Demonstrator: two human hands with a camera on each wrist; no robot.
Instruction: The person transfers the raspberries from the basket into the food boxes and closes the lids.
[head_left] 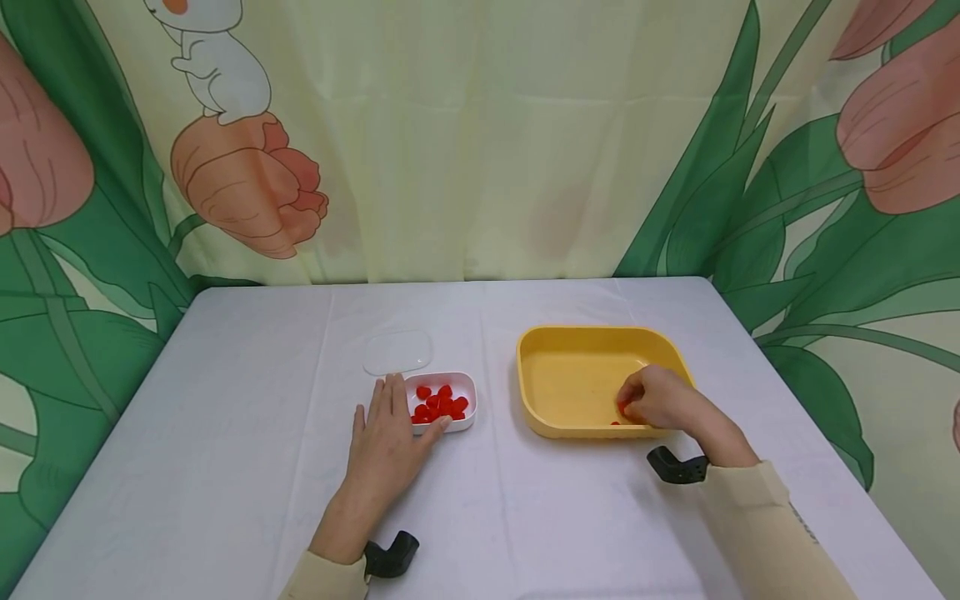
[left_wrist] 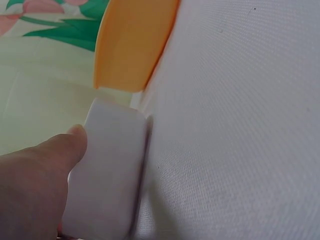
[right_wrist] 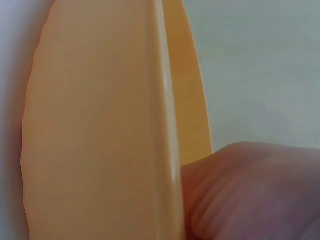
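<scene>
A small white box [head_left: 467,390] holds several small, glossy, rounded red pieces [head_left: 442,403]. My left hand [head_left: 390,446] rests against its left side with straight fingers, and the thumb touches the near rim. The left wrist view shows that thumb [left_wrist: 70,147] at the box's outer wall [left_wrist: 107,170]. Inside a yellow tray [head_left: 562,431], near its front right, my right hand [head_left: 660,398] pinches a small red piece [head_left: 622,408] with bent fingers. Another red piece [head_left: 615,423] lies by the tray's front wall. In the right wrist view, the tray's wall [right_wrist: 95,125] hides the fingertips.
A clear flat lid [head_left: 397,351] lies behind the white box. Both containers stand on a white-covered table [head_left: 225,433], with a gap between them. A printed curtain [head_left: 480,150] hangs behind the table's back edge. Each wrist carries a black mount [head_left: 392,555].
</scene>
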